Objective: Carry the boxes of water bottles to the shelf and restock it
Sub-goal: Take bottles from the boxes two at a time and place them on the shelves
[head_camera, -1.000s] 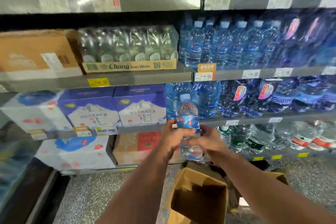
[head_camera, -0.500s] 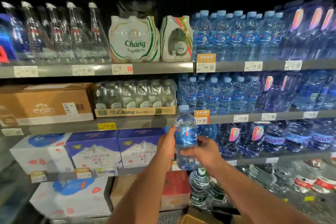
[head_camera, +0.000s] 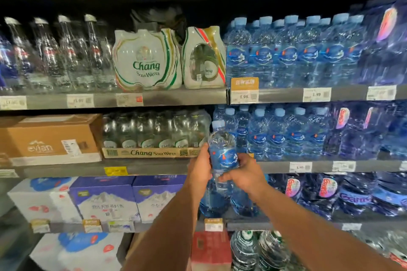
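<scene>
I had the left hand closed against the left side of a small clear plastic water bottle with a blue label and a pale blue cap, its fingers round the back of it. The right hand grasped the same water bottle from the right, fingers curled over the label and thumb across the clear lower body. The bottle stood nearly upright between them, raised in front of the front edge of the grey metal shelf. I could not tell whether it touched that edge.

It sat at the left end of the row of matching blue-labelled bottles on that shelf, just beside the right end of a shrink-wrapped cardboard tray of Chang soda water bottles. Farther left on the same shelf lay a brown evian cardboard box.

On the shelf above stood two white Chang soda water packs, with tall clear glass bottles to their left. Below the hands, blue-and-white cartons printed with a mountain filled the left side of the next shelf down, and large blue bottles with pink labels the right.
</scene>
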A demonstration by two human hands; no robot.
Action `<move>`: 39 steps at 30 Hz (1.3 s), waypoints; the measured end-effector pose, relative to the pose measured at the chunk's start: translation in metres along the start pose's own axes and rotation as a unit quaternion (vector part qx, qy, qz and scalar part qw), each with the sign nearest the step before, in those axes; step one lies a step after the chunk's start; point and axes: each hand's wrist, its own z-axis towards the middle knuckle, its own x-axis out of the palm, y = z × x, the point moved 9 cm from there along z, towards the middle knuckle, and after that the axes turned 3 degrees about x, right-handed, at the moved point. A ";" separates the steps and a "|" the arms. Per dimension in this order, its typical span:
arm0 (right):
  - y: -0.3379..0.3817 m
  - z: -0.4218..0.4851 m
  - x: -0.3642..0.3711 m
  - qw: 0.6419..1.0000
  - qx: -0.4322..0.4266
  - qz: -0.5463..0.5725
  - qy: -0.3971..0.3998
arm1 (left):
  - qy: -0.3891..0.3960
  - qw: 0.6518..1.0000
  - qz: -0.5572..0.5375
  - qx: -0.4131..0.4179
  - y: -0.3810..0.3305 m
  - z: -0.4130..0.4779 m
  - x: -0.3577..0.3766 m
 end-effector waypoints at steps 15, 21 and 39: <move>0.036 0.098 0.008 0.998 -0.027 0.022 -0.051 | 0.014 0.998 -0.039 0.050 -0.043 0.080 0.019; 0.036 0.121 0.010 0.996 -0.032 0.008 -0.084 | 0.015 0.998 -0.044 0.044 -0.043 0.105 0.022; 0.024 0.148 0.034 0.979 -0.008 -0.144 -0.145 | -0.006 0.999 0.011 0.049 -0.005 0.136 0.014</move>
